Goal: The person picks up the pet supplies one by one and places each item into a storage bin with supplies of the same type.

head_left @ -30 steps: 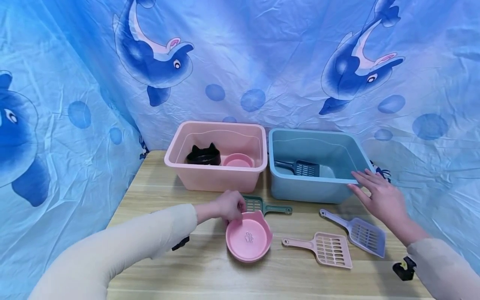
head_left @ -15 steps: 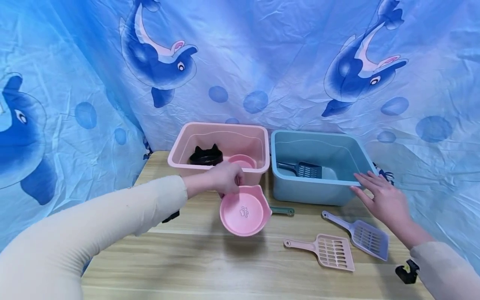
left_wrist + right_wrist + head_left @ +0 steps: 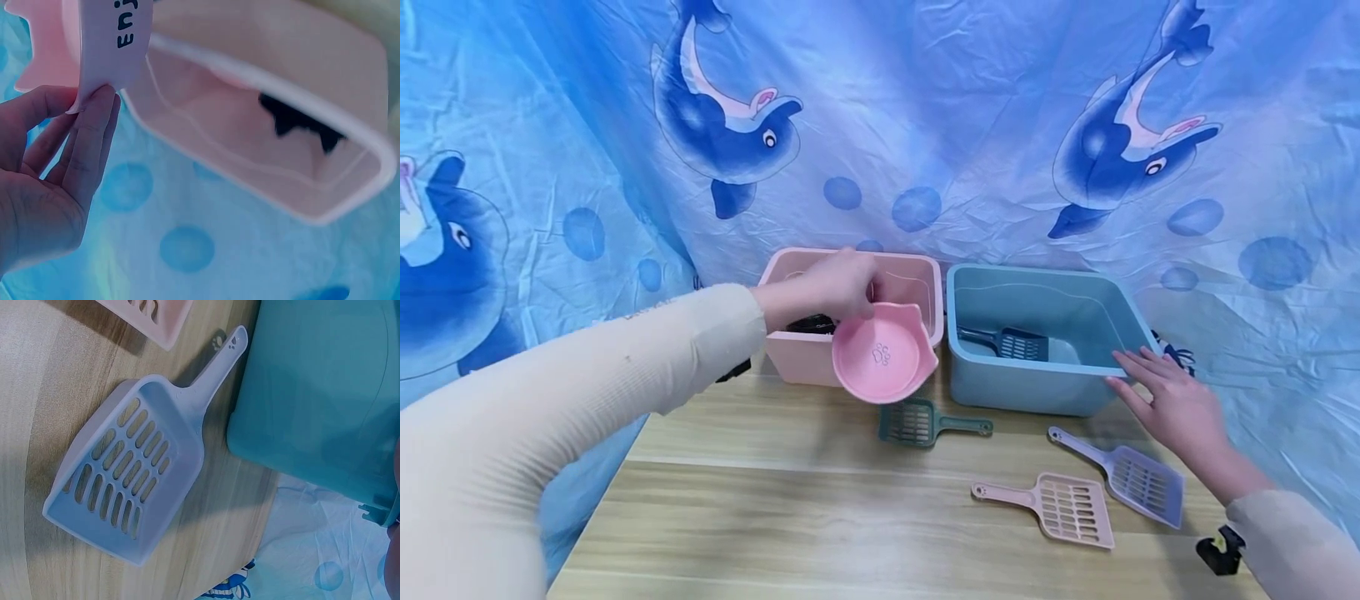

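Note:
My left hand pinches the rim of a pink cat-ear bowl with a paw print inside, lifted and tilted in front of the pink bin. In the left wrist view, thumb and fingers grip the edge of the bowl, which has dark lettering on its outside. Inside the bin sits a black cat-ear bowl, partly hidden in the head view by my hand. My right hand rests with fairly straight fingers on the near right rim of the blue bin. A dark blue litter scoop lies in that bin.
On the wooden table lie a green litter scoop, a pink litter scoop and a lavender litter scoop. Both bins stand side by side at the back, against a blue dolphin-print curtain.
My left hand has raised the pink bowl off the table and carried it away from me toward the pink bin, uncovering the green scoop. My right hand has stayed on the blue rim.

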Motion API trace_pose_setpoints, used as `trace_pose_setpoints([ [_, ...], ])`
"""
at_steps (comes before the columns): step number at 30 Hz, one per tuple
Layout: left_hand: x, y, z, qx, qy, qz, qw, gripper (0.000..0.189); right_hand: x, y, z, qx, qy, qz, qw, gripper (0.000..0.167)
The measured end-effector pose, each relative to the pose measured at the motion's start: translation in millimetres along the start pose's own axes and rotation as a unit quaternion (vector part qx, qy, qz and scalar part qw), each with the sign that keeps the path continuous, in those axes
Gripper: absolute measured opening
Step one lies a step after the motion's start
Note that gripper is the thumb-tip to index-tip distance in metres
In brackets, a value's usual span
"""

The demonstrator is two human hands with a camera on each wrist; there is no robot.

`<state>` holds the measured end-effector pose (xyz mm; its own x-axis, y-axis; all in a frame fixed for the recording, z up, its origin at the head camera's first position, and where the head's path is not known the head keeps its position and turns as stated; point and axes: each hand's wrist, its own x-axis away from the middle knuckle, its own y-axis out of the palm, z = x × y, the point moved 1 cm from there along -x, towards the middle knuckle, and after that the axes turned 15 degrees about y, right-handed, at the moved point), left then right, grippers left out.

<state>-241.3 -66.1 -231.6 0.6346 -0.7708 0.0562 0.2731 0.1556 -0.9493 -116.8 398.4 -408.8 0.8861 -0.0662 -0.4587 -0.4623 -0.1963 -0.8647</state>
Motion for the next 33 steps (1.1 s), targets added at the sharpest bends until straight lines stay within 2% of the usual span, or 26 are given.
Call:
trace_pose_setpoints([
  [7,-14.4,-30.1,-12.3,-0.039,0.02,0.023,0.9988,0.012,2.6,-1.5,2.2,0.01,0.014,-0.017,0.9997,0.055],
  [11,-25.6,-37.3,-27.1,-0.065,0.027,0.025,0.9972,0.007,4.0,-2.4,1.3,0.015,0.016,-0.021,0.9995,0.055],
  [15,-36.6,-39.0,-44.6,-0.068,0.022,0.021,0.9972,0.006,2.8,-1.2,0.5,0.019,0.015,-0.018,0.9995,0.055],
  [25,-61.4,-27.2,-92.0,-0.077,-0.001,0.026,0.9967,0.008,3.0,1.6,-3.2,0.008,0.01,-0.003,0.9999,0.055],
  [33,-88.7,4.1,-122.1,-0.058,-0.006,0.0,0.9983,0.016,1.9,1.7,-1.8,0.012,0.024,-0.003,0.9996,0.054],
])
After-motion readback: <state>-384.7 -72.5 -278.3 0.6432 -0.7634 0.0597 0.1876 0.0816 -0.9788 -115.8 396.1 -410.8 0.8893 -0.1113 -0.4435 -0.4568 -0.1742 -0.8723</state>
